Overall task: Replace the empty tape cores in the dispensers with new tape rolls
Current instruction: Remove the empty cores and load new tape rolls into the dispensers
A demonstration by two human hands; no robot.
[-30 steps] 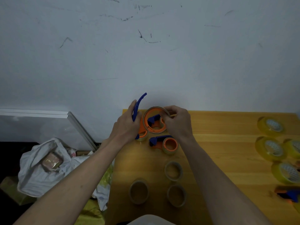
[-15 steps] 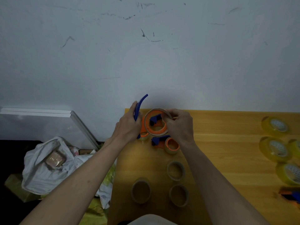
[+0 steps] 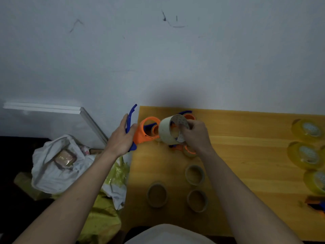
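My left hand (image 3: 121, 140) grips the blue handle of an orange tape dispenser (image 3: 145, 130) at the table's far left corner; its orange hub ring stands bare. My right hand (image 3: 197, 136) pinches an empty pale cardboard core (image 3: 167, 131) by its rim, held just right of that dispenser and clear of the hub. Two more orange and blue dispensers lie on the table, one behind the core (image 3: 188, 116) and one under my right hand (image 3: 189, 151). Three empty cores (image 3: 194, 174) (image 3: 157, 194) (image 3: 197, 200) stand nearer to me. New yellowish tape rolls (image 3: 306, 154) lie at the right edge.
The wooden table (image 3: 246, 173) butts against a grey wall. Left of the table, on the floor, lie a white bag (image 3: 52, 164) with a packet in it and a yellow-green bag (image 3: 103, 217). Another dispenser (image 3: 316, 205) pokes in at the right edge.
My right hand has pulled the empty core off the dispenser's hub and moved it right. My left hand has shifted the dispenser to the left.
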